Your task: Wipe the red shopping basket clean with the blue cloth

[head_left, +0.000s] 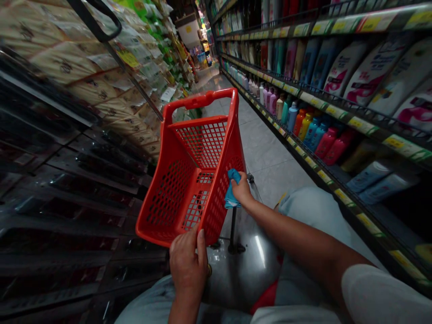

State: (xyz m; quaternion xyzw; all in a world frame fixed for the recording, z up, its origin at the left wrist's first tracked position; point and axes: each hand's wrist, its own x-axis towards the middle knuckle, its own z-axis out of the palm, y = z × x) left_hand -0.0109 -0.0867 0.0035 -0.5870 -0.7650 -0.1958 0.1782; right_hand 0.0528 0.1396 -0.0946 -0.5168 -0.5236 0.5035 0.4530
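A red plastic mesh shopping basket (168, 198) is tilted up in front of me, its long handle (199, 100) pointing away down the aisle. My left hand (188, 265) grips the basket's near rim at the bottom. My right hand (241, 189) pinches a crumpled blue cloth (231, 193) and presses it against the basket's right side wall. Nothing lies inside the basket.
Shelves of bottles and pink-and-white packs (374, 72) line the right of the aisle. Stacked packaged goods (91, 94) and dark glossy shelving stand left. A shiny steel surface (243, 279) on a black post (232, 229) sits between my light-trousered knees, above a tiled floor (266, 162).
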